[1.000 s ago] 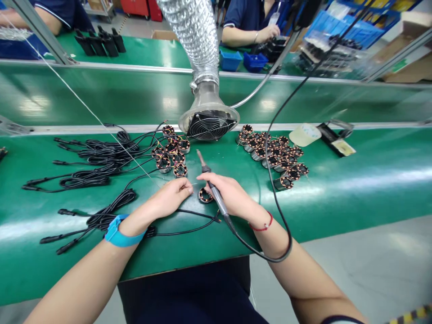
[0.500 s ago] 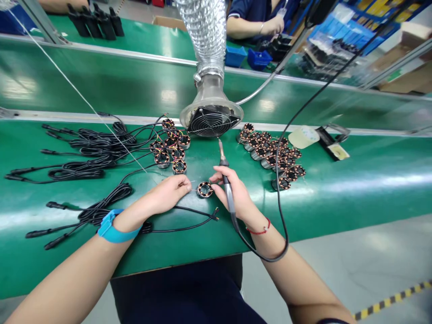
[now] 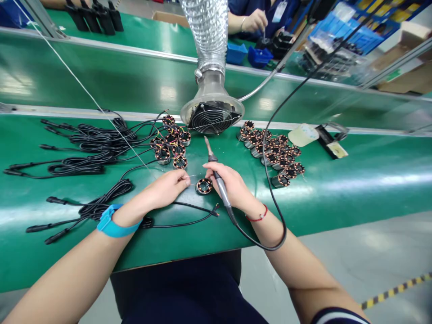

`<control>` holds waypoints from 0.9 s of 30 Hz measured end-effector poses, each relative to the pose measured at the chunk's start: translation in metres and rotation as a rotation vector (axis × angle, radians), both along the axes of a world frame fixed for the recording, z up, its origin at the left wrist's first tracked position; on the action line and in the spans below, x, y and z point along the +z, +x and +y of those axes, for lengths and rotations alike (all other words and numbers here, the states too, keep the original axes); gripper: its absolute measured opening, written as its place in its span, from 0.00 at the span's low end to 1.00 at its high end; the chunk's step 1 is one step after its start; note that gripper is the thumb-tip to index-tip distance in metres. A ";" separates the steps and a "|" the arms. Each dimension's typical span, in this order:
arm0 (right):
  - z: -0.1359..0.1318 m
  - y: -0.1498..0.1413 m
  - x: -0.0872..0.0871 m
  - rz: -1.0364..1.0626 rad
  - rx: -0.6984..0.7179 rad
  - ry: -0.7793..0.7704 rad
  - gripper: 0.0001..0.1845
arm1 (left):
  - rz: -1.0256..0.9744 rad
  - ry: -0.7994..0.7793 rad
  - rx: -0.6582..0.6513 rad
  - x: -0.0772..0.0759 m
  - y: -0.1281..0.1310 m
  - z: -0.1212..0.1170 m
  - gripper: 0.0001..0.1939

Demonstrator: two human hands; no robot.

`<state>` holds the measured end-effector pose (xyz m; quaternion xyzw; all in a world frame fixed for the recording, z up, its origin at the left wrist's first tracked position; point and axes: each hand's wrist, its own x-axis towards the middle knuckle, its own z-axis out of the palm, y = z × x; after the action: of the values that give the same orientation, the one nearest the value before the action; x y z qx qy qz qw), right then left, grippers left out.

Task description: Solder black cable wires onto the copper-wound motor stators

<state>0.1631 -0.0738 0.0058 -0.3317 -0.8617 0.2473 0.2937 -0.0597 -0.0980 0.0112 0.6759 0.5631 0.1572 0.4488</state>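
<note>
A motor stator [image 3: 204,186], a ring with copper windings, sits on the green bench between my hands. My left hand [image 3: 170,186] is closed in a pinch just left of it, with thin wire showing at the fingertips. In my right hand [image 3: 231,184] lies a soldering iron [image 3: 221,184], its tip pointing up and away from me, clear of the stator. My right fingertips are at the stator's right side, and its dark cord loops over my right forearm. A thin pale line [image 3: 84,94] runs down from the upper left toward my left hand.
Stators with black cables [image 3: 97,144] lie to the left, and more stators [image 3: 270,150] stand at right. A fume extractor [image 3: 213,118] hangs ahead. One loose cable [image 3: 182,222] crosses near the front. A sponge holder [image 3: 332,144] sits far right. Across the bench, a co-worker's hand [image 3: 254,21] shows.
The soldering iron has tilted left, and its tip has swung left below the extractor. My left hand stays pinched beside the stator. The co-worker's hand has moved left.
</note>
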 end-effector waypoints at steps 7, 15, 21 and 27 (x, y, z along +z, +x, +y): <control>-0.013 0.010 -0.004 0.141 -0.082 -0.168 0.26 | -0.069 -0.148 -0.045 0.003 -0.004 0.004 0.17; -0.030 -0.003 -0.016 0.016 -0.029 -0.123 0.30 | -0.342 -0.266 0.028 0.006 0.008 -0.002 0.13; -0.024 -0.003 -0.016 0.007 -0.033 -0.069 0.31 | -0.231 -0.046 0.049 0.007 0.015 -0.007 0.14; -0.015 0.015 -0.015 0.146 -0.116 -0.077 0.36 | 0.236 0.203 -0.310 0.023 0.022 -0.028 0.09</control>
<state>0.1777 -0.0887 -0.0093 -0.3729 -0.8072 0.2864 0.3567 -0.0372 -0.1261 0.0341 0.8098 0.4825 0.0622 0.3280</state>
